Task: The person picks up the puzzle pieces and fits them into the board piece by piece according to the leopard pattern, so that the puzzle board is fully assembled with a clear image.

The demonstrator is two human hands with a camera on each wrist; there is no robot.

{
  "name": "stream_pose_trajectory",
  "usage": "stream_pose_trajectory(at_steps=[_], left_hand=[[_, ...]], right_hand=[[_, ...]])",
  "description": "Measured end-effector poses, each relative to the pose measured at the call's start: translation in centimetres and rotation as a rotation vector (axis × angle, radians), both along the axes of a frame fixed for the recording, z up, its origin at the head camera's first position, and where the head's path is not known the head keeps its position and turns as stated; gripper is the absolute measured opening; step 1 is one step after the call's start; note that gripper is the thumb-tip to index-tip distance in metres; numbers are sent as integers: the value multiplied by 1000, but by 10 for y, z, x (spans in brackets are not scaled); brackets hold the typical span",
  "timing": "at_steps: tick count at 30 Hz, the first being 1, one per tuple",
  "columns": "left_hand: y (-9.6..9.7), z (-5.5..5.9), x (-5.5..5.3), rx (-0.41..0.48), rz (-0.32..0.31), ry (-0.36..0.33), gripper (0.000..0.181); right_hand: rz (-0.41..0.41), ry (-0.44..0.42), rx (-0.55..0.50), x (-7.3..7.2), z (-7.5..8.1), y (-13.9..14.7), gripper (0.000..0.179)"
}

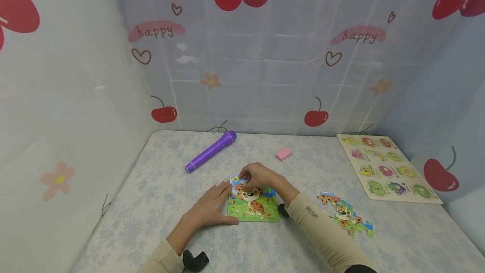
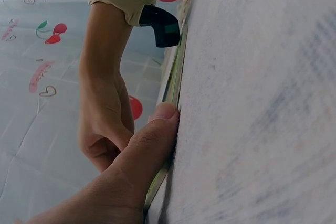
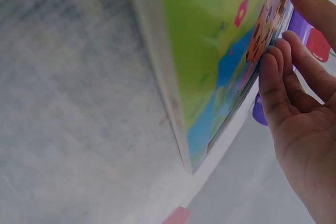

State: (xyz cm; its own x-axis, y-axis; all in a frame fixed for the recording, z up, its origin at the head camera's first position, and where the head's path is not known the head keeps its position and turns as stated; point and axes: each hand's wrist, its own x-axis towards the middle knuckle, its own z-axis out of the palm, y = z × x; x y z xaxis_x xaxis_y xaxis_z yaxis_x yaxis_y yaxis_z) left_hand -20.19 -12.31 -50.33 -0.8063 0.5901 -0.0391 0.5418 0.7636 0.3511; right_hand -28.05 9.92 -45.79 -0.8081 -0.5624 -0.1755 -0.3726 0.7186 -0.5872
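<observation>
A square jigsaw board with a cartoon leopard on green grass lies on the table. My left hand rests along its left side with fingers outstretched, the thumb at the lower left corner; in the left wrist view the thumb presses on the board's edge. My right hand is over the upper part of the picture, fingers bent down onto it. In the right wrist view, its fingertips touch the picture near the leopard; I cannot tell whether a piece is between them.
Several loose leopard jigsaw pieces lie joined or overlapping to the right, beside the right sleeve. Behind the board are a purple toy microphone and a pink block. A fruit puzzle board lies at the far right. Printed curtains hang around the table.
</observation>
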Motion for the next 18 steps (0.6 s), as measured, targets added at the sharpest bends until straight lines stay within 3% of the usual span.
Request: stream_pose_trajectory(at_steps=[7,18], left_hand=[[2,-1,2,10,-2,-4,114],[-1,2,1,-9,6,9,115]], right_hand=[[-6,26,20,4,2,11,41],[5,103,-12,30,17,56,46]])
